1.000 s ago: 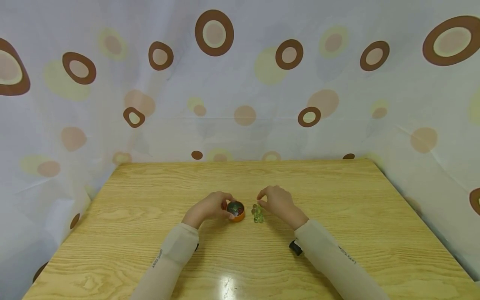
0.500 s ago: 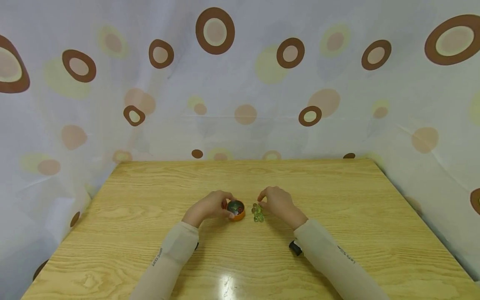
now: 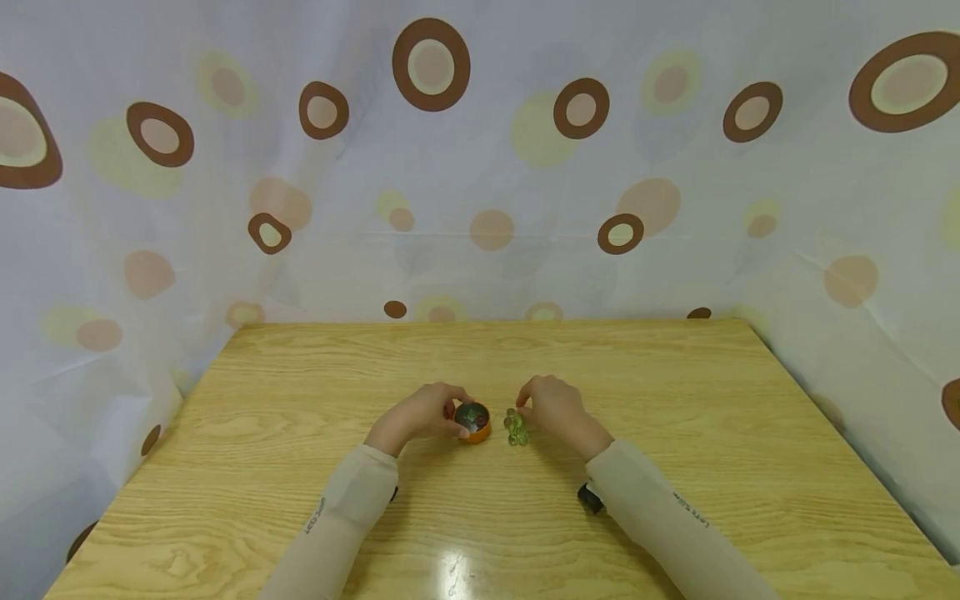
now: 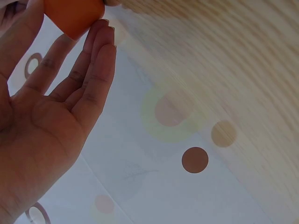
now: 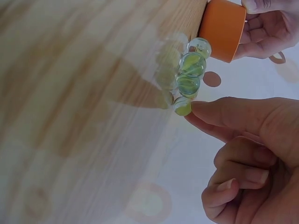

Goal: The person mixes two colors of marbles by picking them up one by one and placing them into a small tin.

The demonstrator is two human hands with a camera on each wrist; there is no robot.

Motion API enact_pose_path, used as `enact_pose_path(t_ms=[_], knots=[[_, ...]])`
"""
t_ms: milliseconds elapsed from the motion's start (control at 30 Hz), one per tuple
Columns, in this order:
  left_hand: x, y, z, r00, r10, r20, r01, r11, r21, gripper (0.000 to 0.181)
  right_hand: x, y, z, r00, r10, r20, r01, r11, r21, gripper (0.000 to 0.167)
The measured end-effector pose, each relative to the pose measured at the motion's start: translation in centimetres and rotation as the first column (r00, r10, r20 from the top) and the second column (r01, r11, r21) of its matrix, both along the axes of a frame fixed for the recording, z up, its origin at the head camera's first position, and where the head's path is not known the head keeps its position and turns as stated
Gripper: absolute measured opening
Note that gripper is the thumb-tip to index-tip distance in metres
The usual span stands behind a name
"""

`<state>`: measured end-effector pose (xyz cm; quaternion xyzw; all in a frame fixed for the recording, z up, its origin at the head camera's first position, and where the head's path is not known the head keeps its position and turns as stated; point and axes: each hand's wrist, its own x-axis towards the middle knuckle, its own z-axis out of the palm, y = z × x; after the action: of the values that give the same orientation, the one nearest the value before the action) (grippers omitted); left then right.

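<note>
My left hand (image 3: pixel 422 412) holds a small round orange container (image 3: pixel 480 436) upright on the table, with thumb and fingers at its sides. Its inside looks dark with red and green patches, too small to make out. Just to its right lies a cluster of several clear glass marbles (image 3: pixel 516 435) with green-yellow swirls. My right hand (image 3: pixel 557 408) is at the far right side of the cluster. In the right wrist view, its thumb and forefinger pinch the end marble (image 5: pixel 182 106), while the other fingers curl into the palm. The left wrist view shows only the container's orange wall (image 4: pixel 77 16).
The wood-grain table (image 3: pixel 300 517) spreads around both hands. A white curtain (image 3: pixel 480 158) with brown and beige spots rises behind it and along both sides. Dark wrist devices (image 3: pixel 591 497) peek out below the sleeves.
My right hand has shifted very slightly at the marbles. The left hand and the container stay in place.
</note>
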<state>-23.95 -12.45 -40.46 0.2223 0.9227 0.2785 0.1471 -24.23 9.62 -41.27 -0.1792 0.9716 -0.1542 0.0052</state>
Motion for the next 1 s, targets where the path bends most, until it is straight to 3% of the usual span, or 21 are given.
enact_pose_path(t_ms=[1000], knots=[[0.04,-0.02,-0.15,1.0,0.007,0.006,-0.007,1.0,0.012,0.045,0.13,0.22,0.13,0.999,-0.02,0.048,0.017,0.997,0.073,0.01]])
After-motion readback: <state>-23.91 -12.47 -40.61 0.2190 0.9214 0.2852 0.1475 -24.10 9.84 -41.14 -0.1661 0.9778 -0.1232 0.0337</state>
